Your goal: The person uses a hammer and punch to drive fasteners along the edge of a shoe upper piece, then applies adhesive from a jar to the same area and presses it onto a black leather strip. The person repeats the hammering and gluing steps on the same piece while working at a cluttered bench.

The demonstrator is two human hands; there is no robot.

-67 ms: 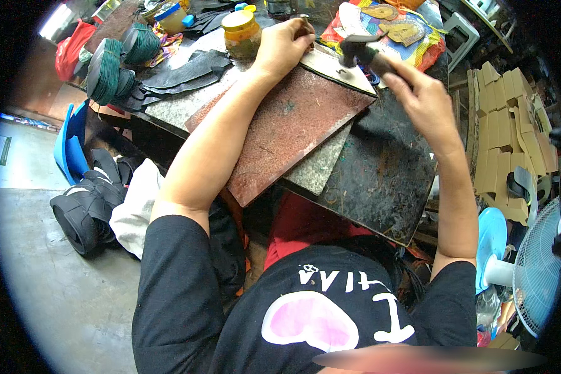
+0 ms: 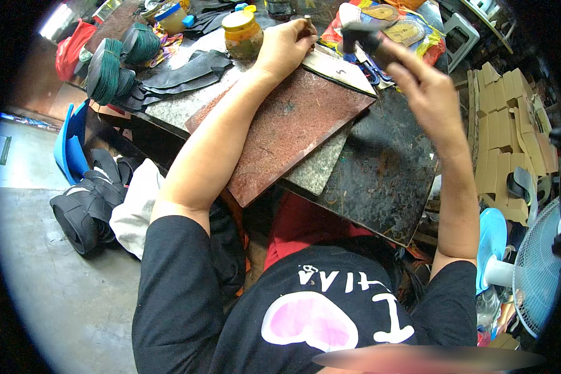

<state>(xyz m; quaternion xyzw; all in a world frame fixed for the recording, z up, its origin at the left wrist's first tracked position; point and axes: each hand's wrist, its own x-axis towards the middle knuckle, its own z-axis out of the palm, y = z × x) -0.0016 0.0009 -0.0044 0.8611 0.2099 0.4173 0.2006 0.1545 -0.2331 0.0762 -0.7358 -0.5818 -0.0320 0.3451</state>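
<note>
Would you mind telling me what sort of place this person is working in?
Probably a small cobbler's or leather workshop: a worn bench with stone slabs, black cut pieces beside spools of green cord, and the right hand raising a hammer.

Green cord spools (image 2: 109, 68) sit at ten o'clock, black shoes (image 2: 84, 202) at eight, a white fan (image 2: 536, 274) at four, stacked cardboard (image 2: 511, 134) at three — and a lidded jar (image 2: 242, 32) near twelve.
</note>
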